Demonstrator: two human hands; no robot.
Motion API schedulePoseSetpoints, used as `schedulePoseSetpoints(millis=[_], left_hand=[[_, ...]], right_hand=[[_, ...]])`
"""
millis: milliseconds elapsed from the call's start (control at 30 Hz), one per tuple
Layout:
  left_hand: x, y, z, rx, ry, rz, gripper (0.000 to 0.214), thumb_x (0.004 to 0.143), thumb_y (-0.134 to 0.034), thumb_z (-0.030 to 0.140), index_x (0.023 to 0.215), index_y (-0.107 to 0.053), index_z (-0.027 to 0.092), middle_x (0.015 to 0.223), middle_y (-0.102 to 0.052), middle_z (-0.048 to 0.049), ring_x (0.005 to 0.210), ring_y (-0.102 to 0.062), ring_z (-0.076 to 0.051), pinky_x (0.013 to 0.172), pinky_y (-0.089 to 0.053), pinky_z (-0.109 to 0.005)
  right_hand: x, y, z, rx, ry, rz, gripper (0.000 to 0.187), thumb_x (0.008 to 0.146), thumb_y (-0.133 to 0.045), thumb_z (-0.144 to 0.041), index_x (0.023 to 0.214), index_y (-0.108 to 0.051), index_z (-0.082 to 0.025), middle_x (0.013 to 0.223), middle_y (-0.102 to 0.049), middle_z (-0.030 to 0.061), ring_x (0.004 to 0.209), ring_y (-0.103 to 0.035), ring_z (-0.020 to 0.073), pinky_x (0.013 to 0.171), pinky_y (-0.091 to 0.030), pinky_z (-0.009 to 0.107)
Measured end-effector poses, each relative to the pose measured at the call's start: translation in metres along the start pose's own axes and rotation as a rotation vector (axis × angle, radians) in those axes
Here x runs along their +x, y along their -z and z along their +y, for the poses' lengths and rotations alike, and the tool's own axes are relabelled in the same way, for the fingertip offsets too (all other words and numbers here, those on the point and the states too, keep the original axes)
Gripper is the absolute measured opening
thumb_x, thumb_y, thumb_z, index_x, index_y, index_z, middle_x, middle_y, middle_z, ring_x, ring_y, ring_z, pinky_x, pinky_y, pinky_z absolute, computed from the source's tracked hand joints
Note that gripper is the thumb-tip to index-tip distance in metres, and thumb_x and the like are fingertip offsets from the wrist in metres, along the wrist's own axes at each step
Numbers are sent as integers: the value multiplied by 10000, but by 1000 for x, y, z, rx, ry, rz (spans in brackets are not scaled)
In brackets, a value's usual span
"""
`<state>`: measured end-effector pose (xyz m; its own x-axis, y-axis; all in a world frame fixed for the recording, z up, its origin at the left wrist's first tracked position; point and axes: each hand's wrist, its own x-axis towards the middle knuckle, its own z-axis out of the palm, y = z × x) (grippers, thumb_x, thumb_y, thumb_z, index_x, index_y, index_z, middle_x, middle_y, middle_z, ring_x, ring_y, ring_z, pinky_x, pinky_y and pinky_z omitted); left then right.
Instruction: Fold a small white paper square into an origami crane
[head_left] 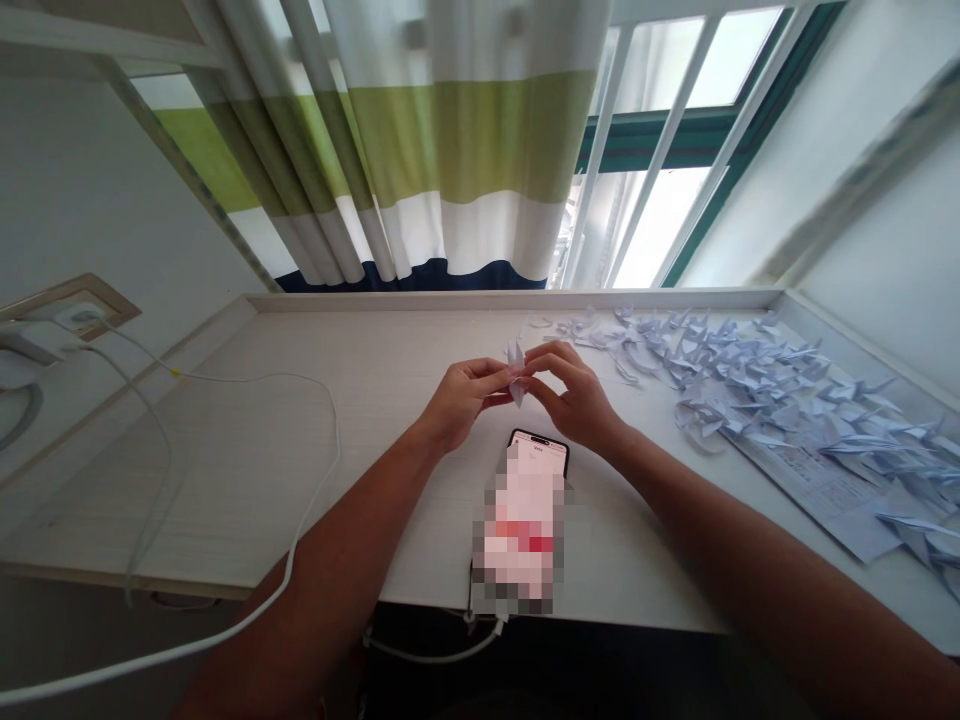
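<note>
A small folded white paper piece (516, 358), with pointed ends up and down like an origami crane, is held above the desk between both hands. My left hand (461, 400) pinches it from the left, thumb and fingers closed on it. From the right, my right hand (574, 395) grips its other side between thumb and forefinger, the fingers curled. The exact fold between the fingertips is too small to make out. Just below the hands, a lit phone (538, 460) lies on the desk, its screen mostly blurred out.
Many folded paper pieces (750, 390) are heaped on the right, partly over a printed sheet (817, 490). A white cable (334, 430) loops over the desk (225, 450) and past my left arm; another cable (439, 658) plugs into the phone. Curtains (480, 140) and a barred window stand behind.
</note>
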<state>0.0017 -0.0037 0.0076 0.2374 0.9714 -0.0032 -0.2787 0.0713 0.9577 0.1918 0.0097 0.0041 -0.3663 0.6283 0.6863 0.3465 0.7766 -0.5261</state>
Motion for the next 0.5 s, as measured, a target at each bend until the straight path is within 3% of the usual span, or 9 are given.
schedulePoseSetpoints(millis=[133, 300, 500], left_hand=[[0, -2, 0, 26, -46, -49, 338, 802, -840, 499, 875, -805, 171, 898, -776, -78, 853, -717, -184, 848, -600, -354], [2, -3, -5, 180, -167, -21, 392, 825, -799, 550, 859, -795, 159, 841, -769, -74, 810, -711, -191, 836, -601, -367], [1, 0, -4, 403, -287, -49, 347, 899, -734, 501, 868, -792, 161, 821, -756, -69, 799, -691, -197, 827, -567, -352]], right_hand=[[0, -1, -7, 29, -92, 51, 216, 1019, -612, -413, 885, -640, -246, 915, -693, 62, 879, -651, 238, 814, -545, 416], [-3, -5, -11, 38, -268, 138, 302, 978, -659, -508, 849, -659, -235, 834, -737, 42, 796, -682, 222, 792, -556, 397], [-3, -7, -13, 85, -318, 193, 357, 935, -702, -562, 801, -666, -233, 798, -747, 40, 752, -690, 217, 779, -560, 402]])
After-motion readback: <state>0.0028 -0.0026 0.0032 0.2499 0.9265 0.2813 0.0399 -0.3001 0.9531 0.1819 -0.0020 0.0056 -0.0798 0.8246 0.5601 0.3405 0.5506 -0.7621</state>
